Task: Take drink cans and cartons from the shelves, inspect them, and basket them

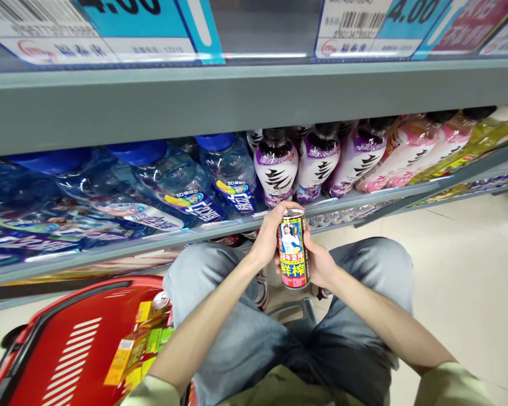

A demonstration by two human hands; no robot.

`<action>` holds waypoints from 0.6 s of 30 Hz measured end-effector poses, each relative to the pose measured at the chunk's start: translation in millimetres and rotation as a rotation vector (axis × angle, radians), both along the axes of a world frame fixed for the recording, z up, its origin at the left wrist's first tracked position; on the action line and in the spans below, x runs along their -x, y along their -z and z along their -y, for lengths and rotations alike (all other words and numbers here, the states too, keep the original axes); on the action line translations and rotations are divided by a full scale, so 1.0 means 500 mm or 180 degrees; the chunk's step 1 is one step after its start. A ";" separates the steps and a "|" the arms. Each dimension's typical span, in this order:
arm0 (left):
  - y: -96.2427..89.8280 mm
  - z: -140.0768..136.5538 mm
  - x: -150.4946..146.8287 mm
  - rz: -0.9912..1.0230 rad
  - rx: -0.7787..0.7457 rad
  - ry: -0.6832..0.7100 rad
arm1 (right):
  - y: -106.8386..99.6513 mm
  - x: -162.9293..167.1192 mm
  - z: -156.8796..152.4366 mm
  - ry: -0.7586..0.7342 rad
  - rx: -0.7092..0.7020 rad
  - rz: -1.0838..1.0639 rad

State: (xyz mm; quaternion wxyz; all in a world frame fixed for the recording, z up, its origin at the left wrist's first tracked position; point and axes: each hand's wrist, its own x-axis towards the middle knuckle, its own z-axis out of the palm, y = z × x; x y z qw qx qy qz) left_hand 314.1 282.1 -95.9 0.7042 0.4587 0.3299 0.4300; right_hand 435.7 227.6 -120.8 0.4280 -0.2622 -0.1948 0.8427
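A tall drink can [293, 251] with a yellow, blue and red label is held between both my hands, in front of the shelf. My left hand [269, 237] wraps its left side, with fingers reaching over toward the top. My right hand [320, 260] grips the can's right side; some of its fingers are hidden behind. Just beyond the can stand bottles with purple and white labels [276, 172] on the lower shelf. The can is tilted so that its printed front faces me.
Blue-capped bottles [231, 175] fill the shelf's left part; pink-labelled bottles [406, 149] stand at right. A grey shelf edge [254, 96] with price tags overhangs them. A red shopping basket [76, 338] with several cartons and a can sits at my left. A grey stool [294, 316] is between my legs.
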 end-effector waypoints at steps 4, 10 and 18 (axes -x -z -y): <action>0.003 0.000 0.000 -0.0014 0.0009 0.0005 | 0.004 -0.001 0.000 0.0014 0.0029 0.0037; 0.002 -0.001 0.001 0.0027 -0.0021 0.0018 | -0.001 0.002 -0.003 0.0076 0.0105 -0.0045; 0.007 0.001 0.004 -0.0075 -0.0092 -0.0013 | 0.003 0.002 -0.002 0.0068 0.0066 -0.0100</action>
